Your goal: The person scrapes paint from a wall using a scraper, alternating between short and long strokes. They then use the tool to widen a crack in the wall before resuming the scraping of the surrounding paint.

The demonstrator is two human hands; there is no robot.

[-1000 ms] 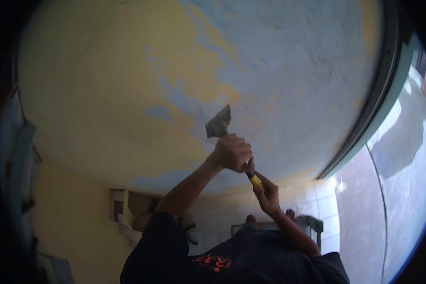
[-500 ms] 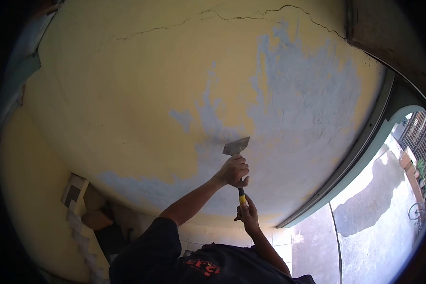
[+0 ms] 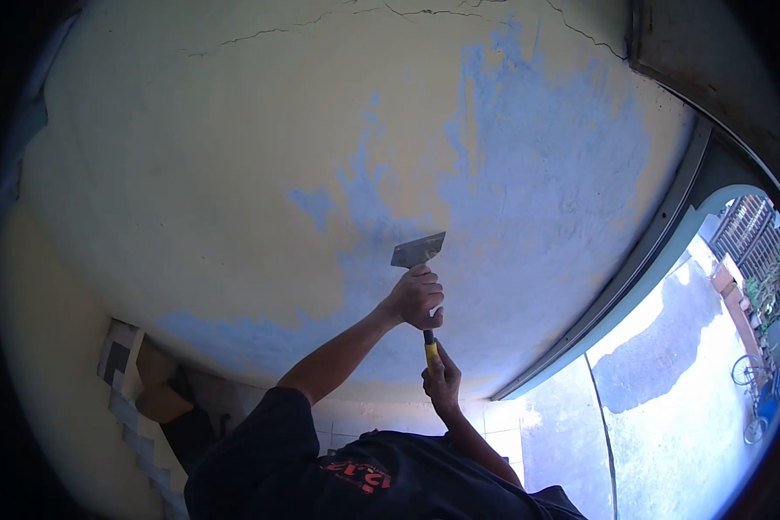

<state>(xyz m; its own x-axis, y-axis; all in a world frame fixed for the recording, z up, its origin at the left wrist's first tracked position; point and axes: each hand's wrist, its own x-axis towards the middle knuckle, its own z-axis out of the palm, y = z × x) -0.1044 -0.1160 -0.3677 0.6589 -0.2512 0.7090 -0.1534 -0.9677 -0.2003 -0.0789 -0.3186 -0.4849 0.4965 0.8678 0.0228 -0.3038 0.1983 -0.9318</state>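
Note:
A wide-bladed scraper [image 3: 419, 250] is held up against a wall [image 3: 199, 199] of yellow paint with bare blue-grey patches [image 3: 555, 165]. Its metal blade lies near the border between the two colours; whether the whole edge touches cannot be told. My left hand [image 3: 418, 297] is wrapped round the scraper just below the blade. Lower down, my right hand [image 3: 442, 378] grips the handle by its yellow section, fingers curled around it. Both arms reach upward from a dark T-shirt with red print.
Thin cracks [image 3: 433, 12] run across the wall's top. A dark frame [image 3: 633, 251] edges an opening on the right, with a concrete floor [image 3: 667, 442], a bicycle [image 3: 748, 371] and plants beyond. At lower left are a stepped trim [image 3: 139, 442] and a brown object [image 3: 165, 403].
The whole view has shifted, so the wall, scraper and hands appear slightly further left and higher. Wall colours look duller and bluer. Both hands keep their hold on the scraper.

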